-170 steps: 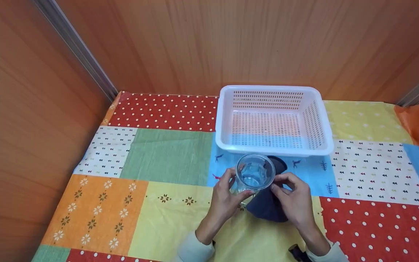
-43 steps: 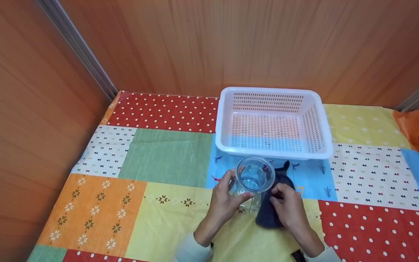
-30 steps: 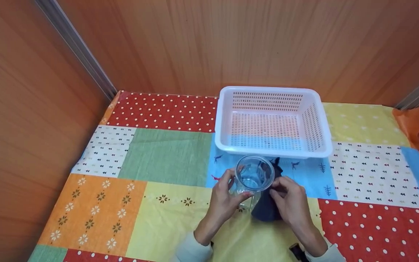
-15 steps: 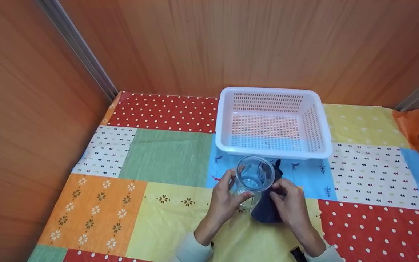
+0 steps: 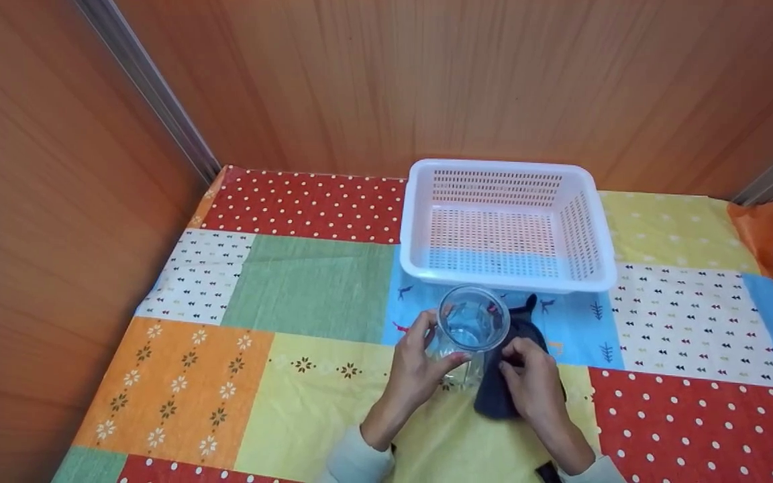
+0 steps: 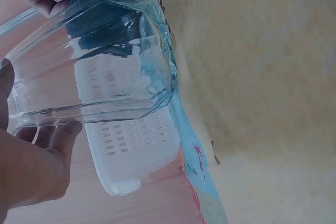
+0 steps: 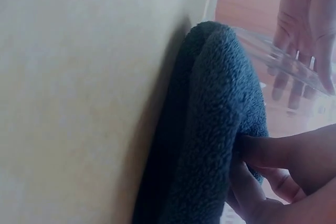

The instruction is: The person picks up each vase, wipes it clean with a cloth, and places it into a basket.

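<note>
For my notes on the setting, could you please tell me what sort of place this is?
Probably a booth-like workstation: wood-grain panels, with metal strips at the corners, border a patchwork cloth.

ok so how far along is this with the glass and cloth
Done: the left hand has the glass in its grip, mouth up. In hand: the right hand pinches the dark cloth close beside it, probably for wiping. Left: likely finishing the wipe, then perhaps the white basket, since the glass is outside it.
</note>
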The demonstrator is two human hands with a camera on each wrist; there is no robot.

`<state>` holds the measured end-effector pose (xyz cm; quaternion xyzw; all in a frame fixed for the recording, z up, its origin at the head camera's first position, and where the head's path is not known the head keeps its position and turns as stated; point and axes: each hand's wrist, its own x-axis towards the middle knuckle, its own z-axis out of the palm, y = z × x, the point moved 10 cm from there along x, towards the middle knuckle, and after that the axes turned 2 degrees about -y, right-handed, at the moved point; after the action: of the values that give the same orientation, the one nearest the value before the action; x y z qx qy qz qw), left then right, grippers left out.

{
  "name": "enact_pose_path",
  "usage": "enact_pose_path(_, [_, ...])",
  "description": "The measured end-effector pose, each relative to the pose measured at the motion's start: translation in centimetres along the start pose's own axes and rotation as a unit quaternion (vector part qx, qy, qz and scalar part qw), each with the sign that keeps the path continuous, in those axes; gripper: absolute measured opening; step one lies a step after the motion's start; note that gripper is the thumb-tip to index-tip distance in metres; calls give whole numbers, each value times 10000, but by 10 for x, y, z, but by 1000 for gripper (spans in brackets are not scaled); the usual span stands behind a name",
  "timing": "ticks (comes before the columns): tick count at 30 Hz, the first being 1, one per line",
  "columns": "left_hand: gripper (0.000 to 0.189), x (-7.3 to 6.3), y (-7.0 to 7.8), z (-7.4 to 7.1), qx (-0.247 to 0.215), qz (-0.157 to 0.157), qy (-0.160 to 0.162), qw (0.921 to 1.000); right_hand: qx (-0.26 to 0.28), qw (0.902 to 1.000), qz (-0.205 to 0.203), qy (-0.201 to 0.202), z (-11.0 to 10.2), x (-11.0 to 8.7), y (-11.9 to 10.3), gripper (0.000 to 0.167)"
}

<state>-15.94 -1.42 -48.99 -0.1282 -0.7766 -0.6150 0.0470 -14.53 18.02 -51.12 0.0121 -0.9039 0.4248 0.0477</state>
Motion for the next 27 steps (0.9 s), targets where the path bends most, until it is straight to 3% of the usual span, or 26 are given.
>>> enact_pose_path(8, [61, 0, 0, -1, -50, -18, 66, 10000, 332, 9983, -356, 324, -19, 0, -31, 23])
enact_pose_path(14, [59, 0, 0, 0, -36, 7, 51, 10000, 820, 9959, -237, 295, -33, 5, -50, 21])
enact_pose_path(21, [60, 0, 1, 0, -19, 51, 46, 10000, 780, 9967, -142, 171, -31, 6, -45, 21])
enact_pose_path(27, [60, 0, 1, 0, -20, 28, 72, 10000, 388, 9987, -277, 153, -23, 5, -35, 23])
